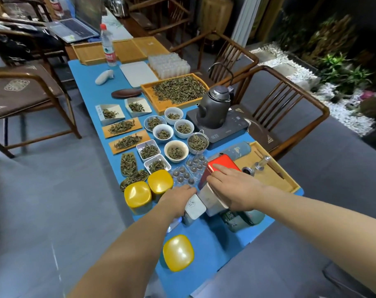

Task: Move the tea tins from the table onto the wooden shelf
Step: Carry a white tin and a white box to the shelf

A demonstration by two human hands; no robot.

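Note:
Three yellow tea tins stand on the blue table (92,87): two side by side (137,196) (160,182) and one near the front edge (178,252). My left hand (178,197) rests over a small white-lidded tin (195,206), fingers curled around its far side. My right hand (234,188) lies across a silver tin (210,200), its fingers reaching onto a red tin (220,166) just behind. A green tin (240,220) lies partly hidden under my right hand. No wooden shelf is in view.
Bowls and trays of loose tea (176,150) cover the table's middle. A dark kettle (215,106) sits on its base at the right. A wooden tray (268,173) lies right of the red tin. Wooden chairs (290,100) flank the table.

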